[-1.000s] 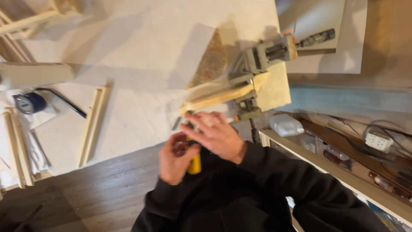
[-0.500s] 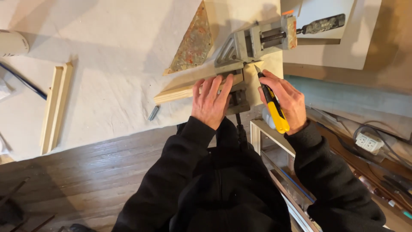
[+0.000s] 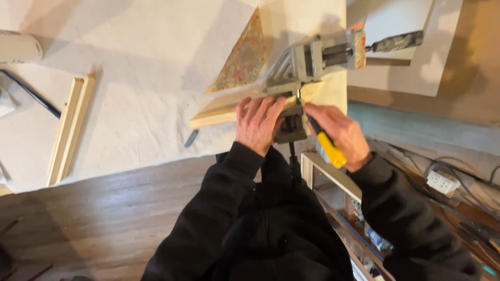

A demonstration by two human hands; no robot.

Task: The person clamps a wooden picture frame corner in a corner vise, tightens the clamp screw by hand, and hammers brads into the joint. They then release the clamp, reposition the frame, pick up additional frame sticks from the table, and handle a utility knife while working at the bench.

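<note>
My left hand lies flat with fingers spread on a pale wooden moulding strip that runs into a grey metal corner clamp. My right hand grips a yellow-and-black utility knife, its tip touching the wood joint at the clamp. A second wood piece sits in the clamp at a right angle. Both sleeves are black.
A white cloth covers the work surface. A triangular speckled board lies behind the strip, a spare wooden frame piece at the left, a white board at the back right. A power strip and cables lie on the right.
Both hands rose from my lap to the clamp. The left hand settled flat on the strip, and the right hand brought the knife tip to the joint. The view shifted closer.
</note>
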